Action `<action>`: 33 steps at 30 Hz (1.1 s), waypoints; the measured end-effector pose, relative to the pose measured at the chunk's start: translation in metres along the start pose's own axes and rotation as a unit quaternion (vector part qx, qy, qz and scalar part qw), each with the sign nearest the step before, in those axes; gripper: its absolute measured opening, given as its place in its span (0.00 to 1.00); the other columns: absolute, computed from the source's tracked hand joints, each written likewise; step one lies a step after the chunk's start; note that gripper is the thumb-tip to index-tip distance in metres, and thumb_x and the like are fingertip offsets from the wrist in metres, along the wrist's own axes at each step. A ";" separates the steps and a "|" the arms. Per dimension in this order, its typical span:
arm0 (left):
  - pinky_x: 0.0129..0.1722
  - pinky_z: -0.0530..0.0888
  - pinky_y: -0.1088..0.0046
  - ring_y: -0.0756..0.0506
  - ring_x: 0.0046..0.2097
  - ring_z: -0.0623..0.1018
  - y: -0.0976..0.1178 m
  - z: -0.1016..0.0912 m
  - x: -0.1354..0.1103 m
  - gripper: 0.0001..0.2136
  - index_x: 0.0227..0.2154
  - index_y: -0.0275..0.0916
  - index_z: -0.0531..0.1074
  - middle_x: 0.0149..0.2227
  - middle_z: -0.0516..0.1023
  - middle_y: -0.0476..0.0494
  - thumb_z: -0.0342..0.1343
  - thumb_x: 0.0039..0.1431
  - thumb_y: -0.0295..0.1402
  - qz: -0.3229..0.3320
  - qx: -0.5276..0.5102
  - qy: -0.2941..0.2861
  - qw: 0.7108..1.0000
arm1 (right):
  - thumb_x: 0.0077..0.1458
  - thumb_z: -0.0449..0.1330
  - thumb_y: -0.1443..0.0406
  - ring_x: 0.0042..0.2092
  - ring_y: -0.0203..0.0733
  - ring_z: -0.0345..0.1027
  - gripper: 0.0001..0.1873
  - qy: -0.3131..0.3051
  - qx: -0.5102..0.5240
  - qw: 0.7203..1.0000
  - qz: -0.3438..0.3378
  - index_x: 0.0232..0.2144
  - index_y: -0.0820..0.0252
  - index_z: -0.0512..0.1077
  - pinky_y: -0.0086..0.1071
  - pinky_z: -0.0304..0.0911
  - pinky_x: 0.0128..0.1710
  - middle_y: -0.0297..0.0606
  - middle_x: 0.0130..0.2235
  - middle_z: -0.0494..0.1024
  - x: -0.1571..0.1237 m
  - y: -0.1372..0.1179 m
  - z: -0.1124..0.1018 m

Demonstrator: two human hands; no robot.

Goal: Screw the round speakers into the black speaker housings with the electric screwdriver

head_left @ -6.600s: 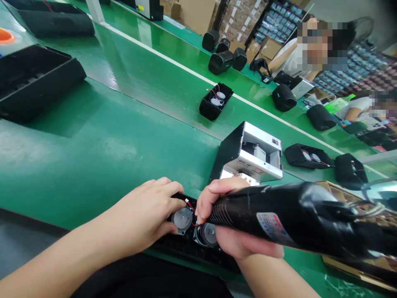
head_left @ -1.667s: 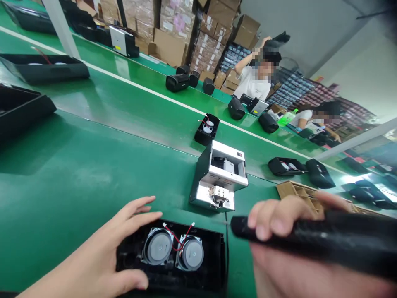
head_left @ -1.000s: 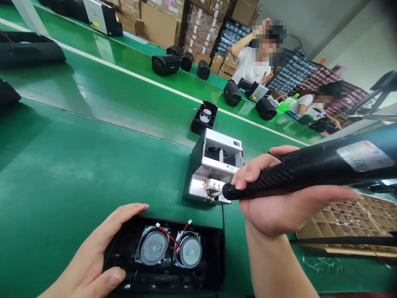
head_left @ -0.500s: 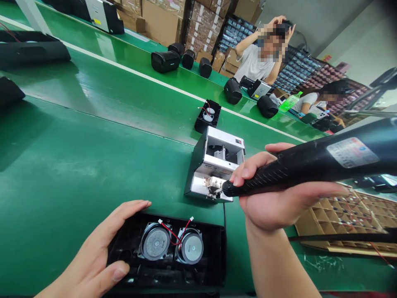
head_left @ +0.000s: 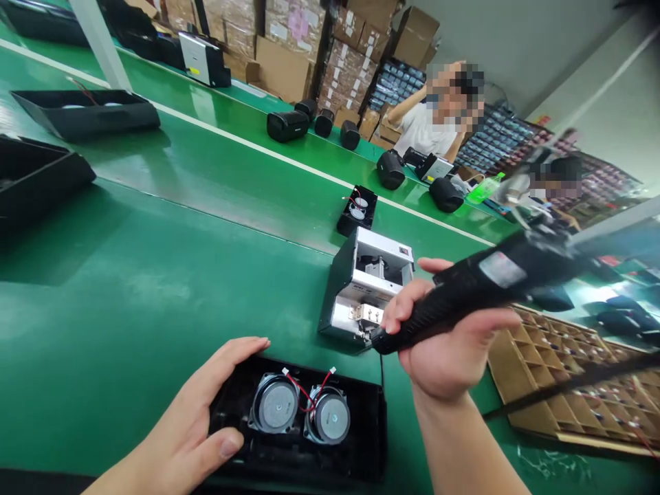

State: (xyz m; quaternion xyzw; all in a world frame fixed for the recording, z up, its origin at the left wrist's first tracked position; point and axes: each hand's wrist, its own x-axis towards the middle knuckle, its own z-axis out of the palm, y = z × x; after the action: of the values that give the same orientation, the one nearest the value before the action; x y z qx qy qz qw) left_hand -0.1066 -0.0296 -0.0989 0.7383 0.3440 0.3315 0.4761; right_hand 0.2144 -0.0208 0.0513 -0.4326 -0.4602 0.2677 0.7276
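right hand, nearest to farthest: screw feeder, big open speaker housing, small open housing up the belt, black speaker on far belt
1. Screw feeder, just left of the right hand and its electric screwdriver
2. Big open speaker housing, lower left on the near belt
3. Small open speaker housing, beyond the feeder
4. Black speaker, upper left on the far belt

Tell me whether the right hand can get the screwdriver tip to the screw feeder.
Probably yes: the right hand grips the electric screwdriver with its tip right beside the screw feeder, and nothing appears to lie between them. The left hand rests apart on the speaker housing.
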 end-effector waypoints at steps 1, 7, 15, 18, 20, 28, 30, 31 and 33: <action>0.83 0.60 0.53 0.30 0.80 0.65 0.003 0.003 0.000 0.38 0.80 0.61 0.60 0.81 0.64 0.48 0.51 0.75 0.68 -0.001 -0.006 0.008 1.000 | 0.59 0.59 0.23 0.18 0.40 0.68 0.45 -0.006 0.008 1.000 0.005 0.51 0.53 0.80 0.34 0.64 0.16 0.27 0.23 0.77 -0.003 -0.004 -0.002; 0.83 0.60 0.52 0.32 0.80 0.65 0.011 0.007 0.002 0.33 0.80 0.61 0.60 0.80 0.65 0.47 0.52 0.79 0.62 0.017 -0.015 0.013 1.000 | 0.69 0.72 0.47 0.19 0.40 0.67 0.14 -0.037 0.043 0.998 0.008 0.52 0.41 0.83 0.38 0.71 0.23 0.26 0.22 0.76 -0.025 -0.042 0.006; 0.80 0.67 0.49 0.34 0.77 0.72 0.005 0.010 0.005 0.27 0.80 0.58 0.60 0.77 0.71 0.44 0.48 0.83 0.45 0.024 -0.035 0.019 0.999 | 0.76 0.64 0.49 0.25 0.45 0.77 0.14 -0.180 0.101 0.975 0.085 0.56 0.42 0.83 0.42 0.76 0.27 0.33 0.28 0.83 -0.046 -0.023 0.068; 0.78 0.70 0.49 0.33 0.75 0.73 0.006 0.012 0.010 0.28 0.79 0.55 0.62 0.76 0.73 0.43 0.51 0.80 0.39 0.050 -0.034 0.023 0.998 | 0.65 0.67 0.34 0.25 0.43 0.75 0.31 -0.190 0.132 0.969 0.089 0.54 0.48 0.86 0.39 0.74 0.28 0.34 0.27 0.83 -0.048 -0.001 0.083; 0.76 0.72 0.50 0.33 0.74 0.75 0.004 0.013 0.012 0.30 0.78 0.54 0.63 0.75 0.75 0.42 0.53 0.76 0.35 0.063 -0.037 0.026 0.997 | 0.59 0.67 0.29 0.22 0.41 0.72 0.38 -0.160 0.147 0.972 0.087 0.51 0.50 0.87 0.36 0.72 0.25 0.33 0.25 0.83 -0.049 0.010 0.091; 0.73 0.75 0.51 0.35 0.71 0.77 0.002 0.018 0.014 0.37 0.77 0.57 0.63 0.72 0.76 0.46 0.53 0.65 0.27 0.080 -0.044 0.040 0.995 | 0.58 0.68 0.29 0.20 0.40 0.70 0.37 -0.125 0.134 0.978 0.102 0.47 0.51 0.88 0.34 0.71 0.23 0.31 0.23 0.81 -0.051 0.019 0.100; 0.72 0.75 0.50 0.35 0.71 0.77 0.003 0.018 0.015 0.38 0.77 0.55 0.63 0.72 0.77 0.45 0.53 0.64 0.27 0.080 -0.044 0.043 0.995 | 0.58 0.67 0.28 0.19 0.40 0.70 0.38 -0.118 0.129 0.979 0.106 0.46 0.51 0.87 0.34 0.70 0.22 0.31 0.22 0.81 -0.051 0.020 0.100; 0.72 0.76 0.50 0.35 0.71 0.78 0.004 0.018 0.016 0.38 0.76 0.55 0.64 0.71 0.77 0.44 0.53 0.64 0.27 0.081 -0.045 0.043 0.995 | 0.57 0.67 0.27 0.19 0.40 0.70 0.39 -0.113 0.127 0.980 0.108 0.46 0.52 0.87 0.34 0.70 0.22 0.31 0.22 0.80 -0.051 0.021 0.100; 0.71 0.76 0.50 0.34 0.70 0.78 0.005 0.018 0.017 0.38 0.76 0.53 0.64 0.71 0.77 0.43 0.53 0.63 0.27 0.081 -0.046 0.042 0.995 | 0.57 0.68 0.28 0.19 0.40 0.69 0.38 -0.104 0.126 0.980 0.110 0.45 0.52 0.87 0.34 0.69 0.21 0.31 0.21 0.80 -0.052 0.022 0.100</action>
State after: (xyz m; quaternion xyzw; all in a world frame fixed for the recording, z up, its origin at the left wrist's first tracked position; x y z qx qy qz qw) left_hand -0.0817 -0.0261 -0.0977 0.7267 0.2873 0.4148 0.4661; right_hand 0.1019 -0.0126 0.0293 -0.3555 -0.4451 0.4455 0.6907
